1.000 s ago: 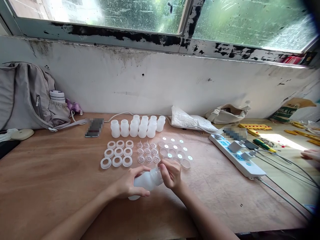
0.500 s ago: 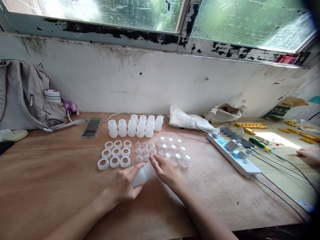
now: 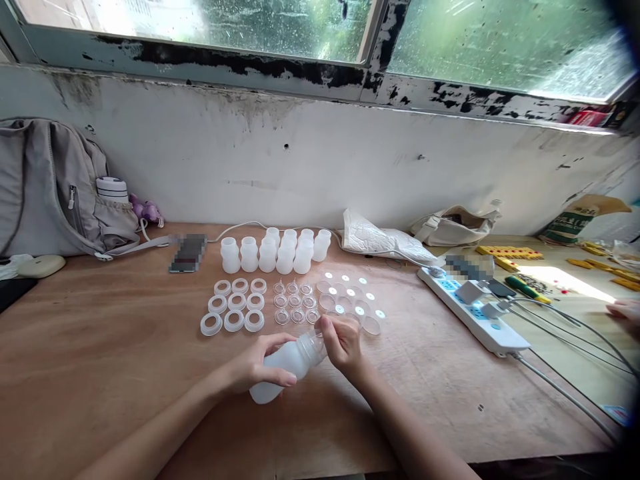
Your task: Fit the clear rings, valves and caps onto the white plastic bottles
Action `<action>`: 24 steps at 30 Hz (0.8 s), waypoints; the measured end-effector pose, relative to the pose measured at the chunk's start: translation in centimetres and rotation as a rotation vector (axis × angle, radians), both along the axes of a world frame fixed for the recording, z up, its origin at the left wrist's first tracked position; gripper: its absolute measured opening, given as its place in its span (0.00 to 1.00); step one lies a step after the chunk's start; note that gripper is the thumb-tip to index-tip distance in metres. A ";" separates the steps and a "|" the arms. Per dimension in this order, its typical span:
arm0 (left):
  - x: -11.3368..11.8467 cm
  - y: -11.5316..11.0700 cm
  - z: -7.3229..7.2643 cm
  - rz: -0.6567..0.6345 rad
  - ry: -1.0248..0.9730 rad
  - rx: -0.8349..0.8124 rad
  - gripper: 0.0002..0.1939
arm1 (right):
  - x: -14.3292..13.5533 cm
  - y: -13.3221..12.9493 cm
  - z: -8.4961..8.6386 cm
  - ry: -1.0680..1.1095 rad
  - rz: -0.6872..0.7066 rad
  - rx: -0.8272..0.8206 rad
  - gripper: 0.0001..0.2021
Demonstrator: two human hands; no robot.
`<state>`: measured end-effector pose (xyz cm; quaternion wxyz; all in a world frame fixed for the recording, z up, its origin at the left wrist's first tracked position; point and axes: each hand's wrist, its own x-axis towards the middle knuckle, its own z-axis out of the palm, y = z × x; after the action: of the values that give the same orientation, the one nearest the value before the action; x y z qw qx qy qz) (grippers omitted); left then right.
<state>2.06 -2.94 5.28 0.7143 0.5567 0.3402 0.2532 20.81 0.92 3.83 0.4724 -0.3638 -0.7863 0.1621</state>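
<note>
My left hand (image 3: 255, 365) grips a frosted bottle (image 3: 286, 363), tilted over the wooden tabletop (image 3: 125, 360), as my right hand (image 3: 343, 340), fingers clenched, pinches a clear piece (image 3: 315, 339) at its mouth. Beyond lie 9 translucent rings (image 3: 237, 309) in 3 rows, with upright bottles (image 3: 285, 259) grouped behind them.

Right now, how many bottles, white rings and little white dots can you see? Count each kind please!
Standing bottles: 9
Bottle in the left hand: 1, the held bottle
White rings: 9
Little white dots: 9
Total: 28
</note>
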 end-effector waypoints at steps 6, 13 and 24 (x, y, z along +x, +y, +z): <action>-0.3 0.6 -1.2 -0.179 -0.224 -0.276 0.18 | 0.0 -0.4 0.2 0.027 0.034 0.124 0.16; -0.5 0.8 -2.6 -0.252 -0.365 -0.442 0.18 | 0.1 -0.3 0.4 0.067 0.031 0.216 0.14; -1.7 1.2 -3.3 -0.373 -0.471 -0.547 0.25 | 1.6 0.6 -0.3 0.227 -0.272 0.057 0.18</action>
<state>0.41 -1.71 1.98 0.9282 0.3249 0.1152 0.1398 22.45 1.57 3.50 0.5858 -0.4324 -0.6758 0.1144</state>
